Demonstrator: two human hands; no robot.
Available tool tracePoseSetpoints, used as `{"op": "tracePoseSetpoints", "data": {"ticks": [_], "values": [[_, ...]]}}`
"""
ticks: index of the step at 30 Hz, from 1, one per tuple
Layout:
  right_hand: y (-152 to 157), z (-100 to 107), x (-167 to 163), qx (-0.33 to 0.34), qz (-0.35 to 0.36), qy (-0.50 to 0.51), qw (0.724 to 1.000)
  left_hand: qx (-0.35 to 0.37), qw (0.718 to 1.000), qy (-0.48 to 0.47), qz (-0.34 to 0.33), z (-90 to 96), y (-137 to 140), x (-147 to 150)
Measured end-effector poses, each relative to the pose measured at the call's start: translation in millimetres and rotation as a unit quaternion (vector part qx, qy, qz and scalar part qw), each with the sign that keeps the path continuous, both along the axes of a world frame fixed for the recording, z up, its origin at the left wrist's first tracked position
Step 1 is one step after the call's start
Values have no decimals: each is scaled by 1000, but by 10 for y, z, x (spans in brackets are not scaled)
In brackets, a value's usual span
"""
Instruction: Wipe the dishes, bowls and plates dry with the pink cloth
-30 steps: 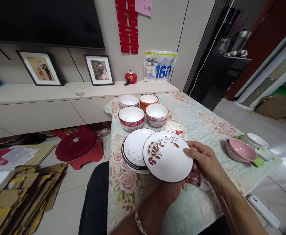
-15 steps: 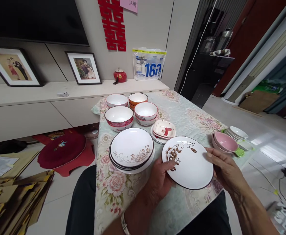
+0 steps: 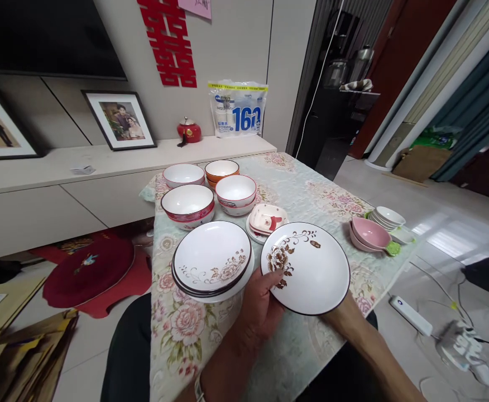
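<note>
A round white plate (image 3: pixel 311 273) with a dark rim and brown flower print is held tilted above the front of the table. At its left edge my left hand (image 3: pixel 263 301) is closed on it, thumb on top and fingers beneath. Only the back part of my right hand (image 3: pixel 345 315) shows below the plate; its fingers are hidden underneath. Just left of the held plate lies a stack of similar plates (image 3: pixel 213 254). Behind it sits a small square dish (image 3: pixel 268 218) with a red print, on top of other small dishes.
Several stacked bowls (image 3: pixel 188 201) stand at the table's back left. Pink bowls (image 3: pixel 370 233) and small white bowls (image 3: pixel 389 216) are near the right edge. A flowered cloth (image 3: pixel 181 340) covers the table. Beyond stands a low cabinet (image 3: pixel 114 162); a red stool (image 3: pixel 97 273) is at left.
My right hand has gone from the plate's right rim to underneath it. The left hand keeps its hold on the left edge. The view has swung somewhat to the right.
</note>
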State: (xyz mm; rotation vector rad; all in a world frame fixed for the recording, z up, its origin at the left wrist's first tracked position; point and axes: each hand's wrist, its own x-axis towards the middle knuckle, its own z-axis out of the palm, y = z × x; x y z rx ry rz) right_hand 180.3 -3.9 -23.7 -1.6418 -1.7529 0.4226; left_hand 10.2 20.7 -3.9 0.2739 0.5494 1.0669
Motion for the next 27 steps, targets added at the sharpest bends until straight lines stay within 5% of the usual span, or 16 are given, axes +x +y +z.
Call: {"op": "tracePoseSetpoints", "data": {"ticks": [6,8,14,20,27], "values": [[-121,196,579,61,-253,37,965,-46,995,93,-9,-35,-38,68],[-176,247,588,62,-270,70,958,-35,992,115,-26,-26,-62,92],[-154,214,322,19,-69,-13,997,-4,993,110,-49,-2,-86,127],[133,98,140,-72,-99,-214,969,-13,989,122,-81,-6,-58,103],[314,240,-261,-64,84,-99,989,2,993,81,-87,-31,-11,61]]}}
